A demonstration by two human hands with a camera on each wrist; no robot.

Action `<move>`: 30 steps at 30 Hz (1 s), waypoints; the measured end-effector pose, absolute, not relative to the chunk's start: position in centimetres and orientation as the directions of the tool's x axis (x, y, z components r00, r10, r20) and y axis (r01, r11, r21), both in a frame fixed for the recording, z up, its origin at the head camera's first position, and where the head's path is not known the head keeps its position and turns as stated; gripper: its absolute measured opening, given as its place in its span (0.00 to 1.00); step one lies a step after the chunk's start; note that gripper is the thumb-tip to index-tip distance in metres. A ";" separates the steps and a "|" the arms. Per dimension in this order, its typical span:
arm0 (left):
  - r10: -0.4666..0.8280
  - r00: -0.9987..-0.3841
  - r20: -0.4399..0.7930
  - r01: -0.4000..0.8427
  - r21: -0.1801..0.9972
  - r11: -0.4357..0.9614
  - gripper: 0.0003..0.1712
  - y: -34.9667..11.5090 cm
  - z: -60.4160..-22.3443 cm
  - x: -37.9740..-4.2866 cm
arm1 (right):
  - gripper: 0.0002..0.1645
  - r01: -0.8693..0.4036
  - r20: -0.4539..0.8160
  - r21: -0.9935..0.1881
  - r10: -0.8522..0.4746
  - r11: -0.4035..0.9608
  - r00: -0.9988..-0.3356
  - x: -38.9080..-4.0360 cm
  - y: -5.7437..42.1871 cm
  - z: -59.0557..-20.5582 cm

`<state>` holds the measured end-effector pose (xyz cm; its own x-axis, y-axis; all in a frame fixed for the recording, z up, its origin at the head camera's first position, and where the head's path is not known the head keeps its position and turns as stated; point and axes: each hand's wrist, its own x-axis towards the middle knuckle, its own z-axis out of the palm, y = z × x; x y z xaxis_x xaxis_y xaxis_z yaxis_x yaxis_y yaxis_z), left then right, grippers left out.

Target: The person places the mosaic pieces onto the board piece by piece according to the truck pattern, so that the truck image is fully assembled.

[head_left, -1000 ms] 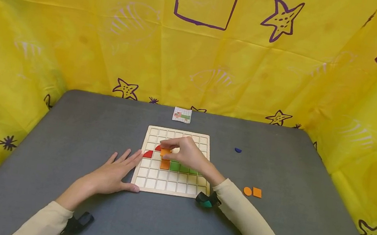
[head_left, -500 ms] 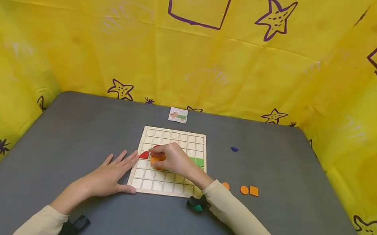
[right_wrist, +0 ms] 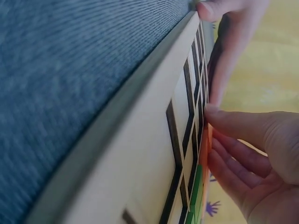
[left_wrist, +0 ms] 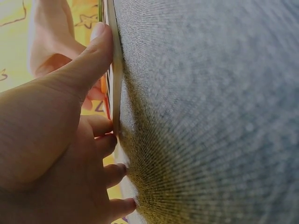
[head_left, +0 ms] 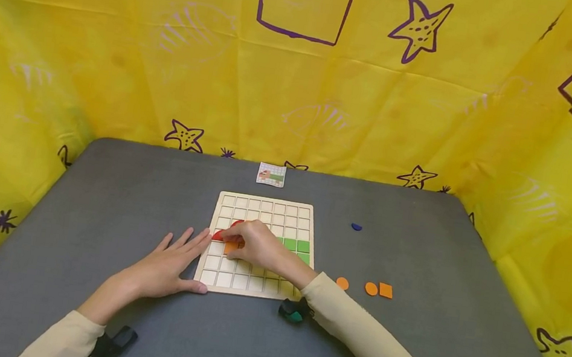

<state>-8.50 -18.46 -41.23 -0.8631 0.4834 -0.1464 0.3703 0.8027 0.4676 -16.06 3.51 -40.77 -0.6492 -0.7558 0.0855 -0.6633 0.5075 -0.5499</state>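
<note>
A wooden grid board (head_left: 218,279) lies on the table in the head view. My left hand (head_left: 160,267) has its fingers spread, fingertips and thumb touching the board's left side. My right hand (head_left: 262,249) is over the left-middle of the board, thumb and fingers pinching an orange square tile (head_left: 230,248) at the grid. Red curved tiles (head_left: 218,235) show just beyond its fingertips. Green square tiles (head_left: 304,246) fill cells to the right, partly covered by the hand. In the right wrist view, orange (right_wrist: 209,138) shows between thumb and fingers (right_wrist: 233,175).
Orange round tiles (head_left: 371,289) and another orange square (head_left: 385,291) lie right of the board, near the right sleeve. A dark blue half-round piece (head_left: 356,227) is farther back. Behind the board sits a small pattern card (head_left: 271,174). Yellow cloth (head_left: 297,101) walls surround the table.
The right hand has moved left and slightly nearer over the board, lowering the orange square tile towards the grid. The left hand stays at the board's edge. The head view has shifted slightly.
</note>
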 end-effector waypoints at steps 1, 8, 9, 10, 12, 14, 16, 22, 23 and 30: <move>0.484 -0.863 -0.145 0.371 0.467 0.802 0.60 -18.5 -41.2 -8.5 | 0.22 -0.666 0.083 -0.544 -0.756 0.511 -0.649 -16.0 3.5 -40.8; 0.486 -0.863 -0.137 0.377 0.464 0.802 0.60 -18.4 -41.4 -8.5 | 0.22 -0.662 0.068 -0.559 -0.767 0.500 -0.637 -16.1 3.8 -40.6; 0.485 -0.863 -0.138 0.377 0.463 0.802 0.60 -18.4 -41.4 -8.5 | 0.22 -0.659 0.065 -0.563 -0.768 0.499 -0.637 -16.1 3.9 -40.5; 0.484 -0.864 -0.140 0.376 0.461 0.804 0.60 -18.4 -41.4 -8.6 | 0.21 -0.658 0.065 -0.566 -0.768 0.497 -0.637 -16.1 4.0 -40.4; 0.481 -0.865 -0.144 0.373 0.457 0.808 0.60 -18.3 -41.4 -8.6 | 0.21 -0.651 0.067 -0.581 -0.768 0.489 -0.637 -16.1 4.3 -40.3; 0.475 -0.866 -0.153 0.367 0.451 0.814 0.60 -18.3 -41.4 -8.6 | 0.20 -0.646 0.077 -0.599 -0.768 0.474 -0.635 -16.2 4.7 -40.3; 0.471 -0.867 -0.159 0.363 0.445 0.818 0.61 -18.3 -41.4 -8.6 | 0.20 -0.638 0.091 -0.622 -0.767 0.454 -0.635 -16.4 5.1 -40.3; 0.472 -0.867 -0.162 0.364 0.442 0.820 0.60 -18.3 -41.3 -8.6 | 0.22 -0.601 0.115 -0.688 -0.757 0.406 -0.643 -16.6 6.4 -40.2; 0.471 -0.867 -0.163 0.363 0.442 0.820 0.60 -18.3 -41.3 -8.7 | 0.22 -0.595 0.116 -0.695 -0.753 0.404 -0.647 -16.6 6.7 -40.1; 0.461 -0.869 -0.177 0.350 0.438 0.828 0.61 -18.2 -41.3 -8.6 | 0.22 -0.577 0.144 -0.715 -0.724 0.395 -0.675 -16.6 8.5 -39.7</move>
<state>-8.64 -18.17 -41.29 -0.8694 0.4613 -0.1768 0.3503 0.8280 0.4379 -16.58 8.46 -39.67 -0.6746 -0.7240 0.1440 -0.5767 0.3952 -0.7150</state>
